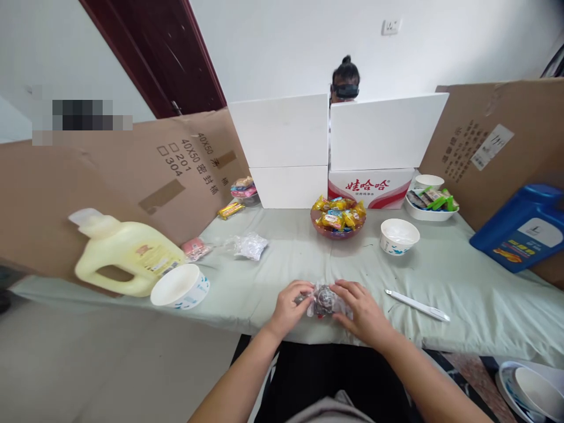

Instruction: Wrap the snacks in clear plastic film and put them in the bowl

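Both my hands meet at the table's near edge on a small clear-wrapped packet (324, 301) with dark contents. My left hand (288, 308) pinches its left end. My right hand (359, 311) covers its right side with curled fingers. A white slim tool (418, 305) lies on the pale green cloth just right of my right hand. A white paper bowl (180, 286) lies tipped on its side to the left.
A red bowl of yellow-wrapped snacks (338, 218) stands mid-table, a white cup (399, 235) to its right, a white dish of wrapped items (432, 203) beyond. A yellow jug (126, 254) and a blue jug (524, 228) lie against cardboard walls. Another person sits behind white boxes (282, 135).
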A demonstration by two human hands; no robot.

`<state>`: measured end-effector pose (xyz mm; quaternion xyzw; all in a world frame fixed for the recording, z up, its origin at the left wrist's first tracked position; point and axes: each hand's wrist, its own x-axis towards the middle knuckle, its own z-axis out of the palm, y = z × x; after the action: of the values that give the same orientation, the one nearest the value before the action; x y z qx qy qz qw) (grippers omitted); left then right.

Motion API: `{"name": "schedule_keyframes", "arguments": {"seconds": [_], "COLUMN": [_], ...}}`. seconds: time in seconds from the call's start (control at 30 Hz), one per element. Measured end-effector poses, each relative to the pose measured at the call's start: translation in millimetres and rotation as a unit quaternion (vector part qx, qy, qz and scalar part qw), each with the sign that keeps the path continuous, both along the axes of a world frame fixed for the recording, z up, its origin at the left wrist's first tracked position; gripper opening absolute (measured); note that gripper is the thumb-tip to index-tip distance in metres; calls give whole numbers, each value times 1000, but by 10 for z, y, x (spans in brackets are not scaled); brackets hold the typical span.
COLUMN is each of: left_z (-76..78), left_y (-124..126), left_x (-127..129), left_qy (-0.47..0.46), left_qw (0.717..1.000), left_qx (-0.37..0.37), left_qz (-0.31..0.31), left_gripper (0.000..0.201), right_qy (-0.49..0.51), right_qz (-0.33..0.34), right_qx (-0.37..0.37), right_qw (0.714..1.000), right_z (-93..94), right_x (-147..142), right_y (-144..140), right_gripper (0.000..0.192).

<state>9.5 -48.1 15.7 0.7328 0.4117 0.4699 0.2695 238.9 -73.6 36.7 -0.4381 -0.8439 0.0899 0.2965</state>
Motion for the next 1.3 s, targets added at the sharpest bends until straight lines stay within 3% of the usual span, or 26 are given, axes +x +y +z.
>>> {"name": "schedule_keyframes", "arguments": {"seconds": [0.07, 0.17, 0.23, 0.3, 0.37, 0.47, 0.57, 0.63, 0.73, 0.8, 0.87, 0.93, 1.0, 1.13, 1.2, 1.3], "left_z": [-4, -71, -103, -77, 7, 150, 210, 224, 281, 345, 396, 405, 368, 227, 162, 95], "left_y": [26, 9, -71, -190, -296, -338, -280, -290, -473, -650, -782, -816, -755, -512, -407, -295], "left_x": [-164, -450, -574, -574, -435, -79, 188, 211, 59, -58, -111, -82, 8, 220, 300, 401], "left_qy": [-16, -20, -15, -6, 26, 140, 230, 239, 237, 259, 291, 310, 304, 263, 268, 303], "left_qw": [998, 985, 968, 951, 958, 971, 955, 957, 971, 953, 922, 915, 934, 964, 963, 952], "left_qx": [-28, -71, -53, 16, 98, 145, 110, 80, 24, -42, -104, -116, -82, -2, 15, 21], "left_qz": [53, 159, 246, 307, 268, 130, 151, 144, -15, -152, -234, -231, -169, -40, 4, 40], "left_gripper": [14, 19, 19, 16, 13, 18, 48, 44, 28, 28, 29, 17, 14, 21, 29, 47], "right_qy": [18, 48, 55, 64, 83, 77, 15, -20, -60, -84, -103, -111, -118, -153, -141, -88], "right_qz": [-27, -117, -182, -231, -222, -109, -48, -37, 11, 59, 101, 112, 80, -17, -36, -33], "right_qx": [2, 14, 16, 37, 74, 84, 52, 28, -27, -75, -136, -195, -218, -156, -110, -73], "right_qw": [999, 992, 982, 970, 969, 987, 997, 999, 998, 992, 980, 968, 965, 976, 983, 993], "right_z": [-75, -242, -311, -294, -192, -5, 65, 58, 91, 170, 257, 298, 271, 117, 50, -44], "right_x": [148, 575, 822, 930, 876, 607, 375, 332, 404, 476, 515, 501, 445, 343, 327, 313], "right_y": [84, 68, -58, -221, -334, -290, -70, 24, -80, -267, -442, -531, -509, -265, -136, 9], "right_gripper": [25, 22, 22, 21, 19, 20, 42, 62, 58, 47, 45, 42, 32, 25, 15, 27]}}
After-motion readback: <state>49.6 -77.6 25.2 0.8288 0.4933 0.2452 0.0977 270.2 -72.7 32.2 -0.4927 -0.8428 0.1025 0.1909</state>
